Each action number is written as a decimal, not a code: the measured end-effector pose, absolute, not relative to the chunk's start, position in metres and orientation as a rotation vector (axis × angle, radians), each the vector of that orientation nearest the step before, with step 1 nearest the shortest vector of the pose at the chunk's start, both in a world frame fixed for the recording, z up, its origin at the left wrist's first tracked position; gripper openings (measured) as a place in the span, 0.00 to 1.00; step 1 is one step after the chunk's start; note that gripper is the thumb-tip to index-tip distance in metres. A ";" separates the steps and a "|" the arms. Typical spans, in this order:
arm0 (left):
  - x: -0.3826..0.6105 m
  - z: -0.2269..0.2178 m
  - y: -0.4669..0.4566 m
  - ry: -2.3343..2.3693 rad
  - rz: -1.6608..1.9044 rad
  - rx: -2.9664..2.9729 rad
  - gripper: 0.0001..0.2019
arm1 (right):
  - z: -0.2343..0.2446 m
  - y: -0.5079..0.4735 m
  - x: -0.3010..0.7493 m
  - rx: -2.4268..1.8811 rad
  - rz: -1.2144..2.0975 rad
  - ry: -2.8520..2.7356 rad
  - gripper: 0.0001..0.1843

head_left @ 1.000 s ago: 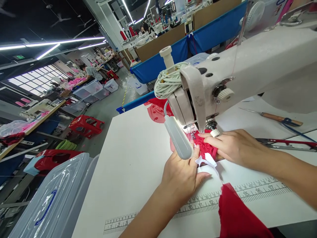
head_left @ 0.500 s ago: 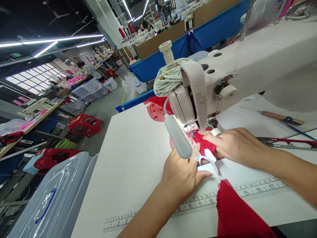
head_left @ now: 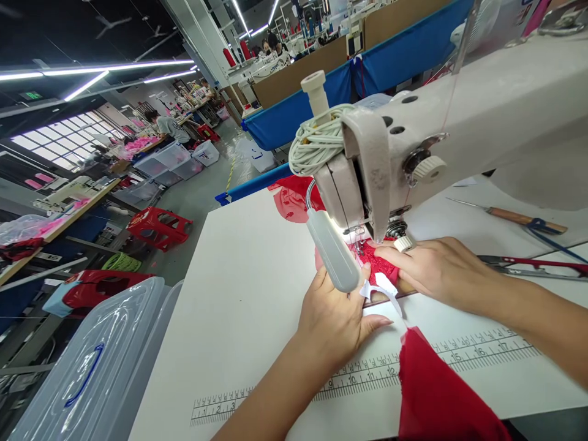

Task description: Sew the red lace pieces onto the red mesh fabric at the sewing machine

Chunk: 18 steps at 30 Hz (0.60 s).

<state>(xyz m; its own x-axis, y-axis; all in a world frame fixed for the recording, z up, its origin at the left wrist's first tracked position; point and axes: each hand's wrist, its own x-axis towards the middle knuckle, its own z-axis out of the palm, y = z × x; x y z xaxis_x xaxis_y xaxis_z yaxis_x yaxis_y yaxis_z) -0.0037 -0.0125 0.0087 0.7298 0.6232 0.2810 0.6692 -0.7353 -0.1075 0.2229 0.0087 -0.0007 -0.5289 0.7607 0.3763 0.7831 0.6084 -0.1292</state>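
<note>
Under the needle of the white sewing machine [head_left: 353, 196] lies a piece of red lace fabric [head_left: 380, 262]. My left hand [head_left: 331, 318] rests on the table left of it, thumb spread out, with its fingertips at the fabric's edge and partly behind the grey lamp [head_left: 334, 251]. From the right, my right hand [head_left: 436, 269] grips the lace near the presser foot, its index finger stretched over it. A white curved strip [head_left: 388, 289] sits at the lace's near edge. A larger red cloth [head_left: 441, 392] hangs over the table's front edge.
An awl [head_left: 523, 219] and red-handled scissors [head_left: 537, 266] lie right of the machine. Printed ruler marks [head_left: 358, 383] run along the white table [head_left: 229, 294]. Red sheer fabric [head_left: 290, 199] lies at the far edge. A lidded plastic bin [head_left: 96, 361] stands at left.
The view shifts slightly. The lace and white strip have crept a little toward the needle; both hands keep nearly the same pose.
</note>
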 end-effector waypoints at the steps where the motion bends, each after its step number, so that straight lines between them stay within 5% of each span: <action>1: -0.004 0.009 -0.012 -1.031 -0.340 -2.730 0.36 | -0.002 0.009 0.223 -1.225 -0.093 -2.438 0.11; 13: -0.006 0.012 -0.014 -1.069 -0.346 -2.734 0.33 | -0.005 0.008 0.223 -1.210 -0.183 -2.418 0.17; 18: -0.009 0.021 -0.011 -1.067 -0.385 -2.816 0.21 | -0.006 0.004 0.221 -1.102 -0.246 -2.359 0.20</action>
